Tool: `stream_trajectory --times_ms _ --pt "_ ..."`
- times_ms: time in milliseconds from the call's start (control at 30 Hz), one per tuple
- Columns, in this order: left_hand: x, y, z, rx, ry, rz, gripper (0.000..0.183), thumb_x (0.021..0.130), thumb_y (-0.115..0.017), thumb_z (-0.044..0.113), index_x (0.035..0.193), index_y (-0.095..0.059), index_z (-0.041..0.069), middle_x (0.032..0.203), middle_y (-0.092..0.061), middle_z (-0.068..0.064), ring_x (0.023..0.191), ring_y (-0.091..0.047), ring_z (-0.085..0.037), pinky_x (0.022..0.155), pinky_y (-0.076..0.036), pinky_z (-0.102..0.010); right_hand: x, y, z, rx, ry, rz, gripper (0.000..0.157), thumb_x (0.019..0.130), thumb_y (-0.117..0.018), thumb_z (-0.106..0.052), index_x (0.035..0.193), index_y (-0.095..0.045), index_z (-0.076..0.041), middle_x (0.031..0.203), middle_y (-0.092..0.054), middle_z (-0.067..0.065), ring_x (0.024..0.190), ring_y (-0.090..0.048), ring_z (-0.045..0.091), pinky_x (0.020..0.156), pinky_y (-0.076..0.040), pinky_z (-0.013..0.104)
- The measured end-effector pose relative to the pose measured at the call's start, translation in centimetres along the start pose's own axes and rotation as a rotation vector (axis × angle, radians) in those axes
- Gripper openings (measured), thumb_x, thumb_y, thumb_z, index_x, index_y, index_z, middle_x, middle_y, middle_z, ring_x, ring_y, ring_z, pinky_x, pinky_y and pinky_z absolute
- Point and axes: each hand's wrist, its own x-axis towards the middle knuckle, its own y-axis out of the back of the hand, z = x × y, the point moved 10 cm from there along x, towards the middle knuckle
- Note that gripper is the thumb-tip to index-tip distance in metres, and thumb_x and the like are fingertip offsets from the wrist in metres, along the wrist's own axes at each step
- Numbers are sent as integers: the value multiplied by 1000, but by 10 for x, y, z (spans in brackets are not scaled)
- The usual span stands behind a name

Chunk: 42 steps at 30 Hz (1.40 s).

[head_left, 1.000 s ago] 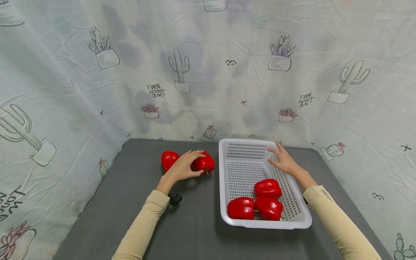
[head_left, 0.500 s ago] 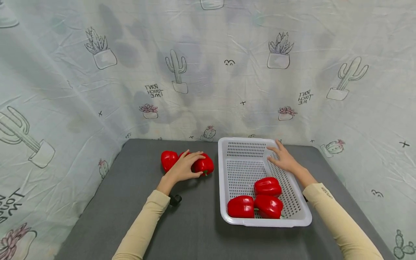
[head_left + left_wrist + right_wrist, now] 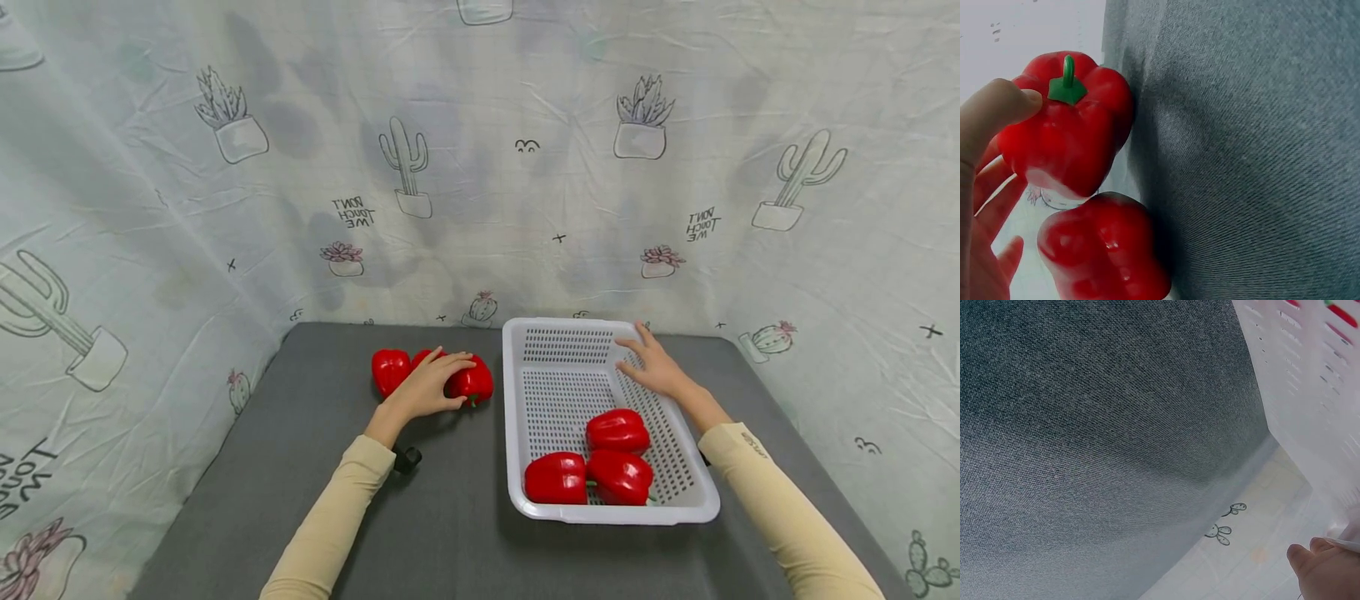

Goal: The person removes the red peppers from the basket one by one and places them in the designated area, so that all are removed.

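My left hand (image 3: 423,387) grips a red bell pepper (image 3: 474,382) on the table, left of the basket. Its thumb presses beside the green stem in the left wrist view, while the other fingers reach behind the pepper. Two more red peppers lie close by: one at the left (image 3: 390,371), the other partly hidden behind my hand (image 3: 422,357). My right hand (image 3: 656,371) holds the right rim of a white perforated plastic basket (image 3: 512,417), with some fingers inside and fingertips outside under the rim in the right wrist view. Three red peppers (image 3: 618,477) rest in the basket's near end.
The grey cloth-covered table (image 3: 450,517) carries everything. A pale curtain (image 3: 480,167) printed with cacti hangs behind it and along both sides. A small black object (image 3: 407,460) sits at the left wrist, below the cuff.
The left hand's grip on the pepper shifts only very slightly. The right hand and the basket stay in place; the head view has tilted a little.
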Motion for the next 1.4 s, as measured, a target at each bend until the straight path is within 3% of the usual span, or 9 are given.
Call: stream_trajectory --times_ms 567,1000,1400 --pt "-2 -2 -9 -16 67 -25 64 75 -73 26 133 -48 14 141 -45 -3 130 -40 -20 114 -12 -49 0 -1 1 4 -3 -12 55 90 -56 -30 135 -43 -1 151 -1 28 134 -11 53 100 -20 69" --pt "1 -3 -8 -46 61 -51 64 75 -74 30 132 -47 14 142 -42 -5 131 -39 -20 114 -12 -49 1 -3 3 2 -14 -16 56 90 -56 -32 135 -43 -1 152 -1 27 134 -11 53 100 -19 70" --pt "11 7 1 -68 36 -44 62 80 -70 36 134 -46 15 143 -41 -6 132 -37 -21 114 -11 -50 1 0 0 2 7 6 54 91 -56 -30 133 -45 0 151 -3 28 133 -12 53 100 -21 69"
